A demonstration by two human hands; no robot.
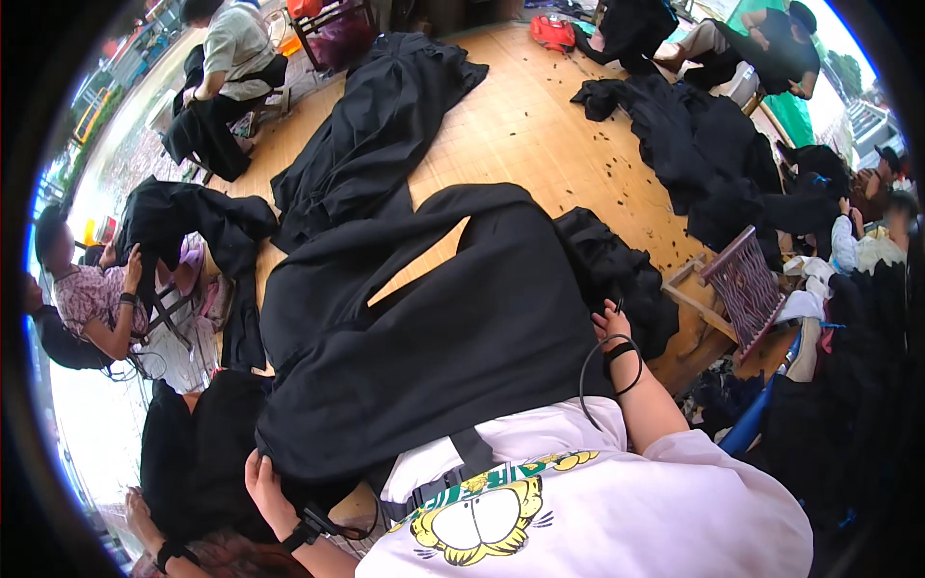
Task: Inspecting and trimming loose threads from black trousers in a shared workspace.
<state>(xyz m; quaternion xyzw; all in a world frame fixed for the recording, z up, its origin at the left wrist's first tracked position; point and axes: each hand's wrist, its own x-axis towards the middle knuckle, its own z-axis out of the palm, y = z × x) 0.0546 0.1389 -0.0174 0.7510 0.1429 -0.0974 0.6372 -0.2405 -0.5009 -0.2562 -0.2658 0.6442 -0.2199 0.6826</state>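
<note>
A large black garment (453,332) spreads from my lap over the wooden table, with a long slit-shaped gap in its middle where the tabletop shows through. At its lower left corner, my left hand (270,489) pinches the cloth edge between thumb and fingers. My right hand (611,323) is by the garment's right edge, its fingers curled. A small dark thing shows at those fingertips, too small to name. More bunched black cloth (621,279) lies just beyond the right hand. Each wrist has a black band with a cable.
More black garments (376,125) lie across the wooden table (520,125). Small dark bits are scattered on its right side. A folding stool (742,289) stands to the right, near a blue tube (752,419). A red bag (552,34) sits at the far edge. Several people handle black cloth around the table.
</note>
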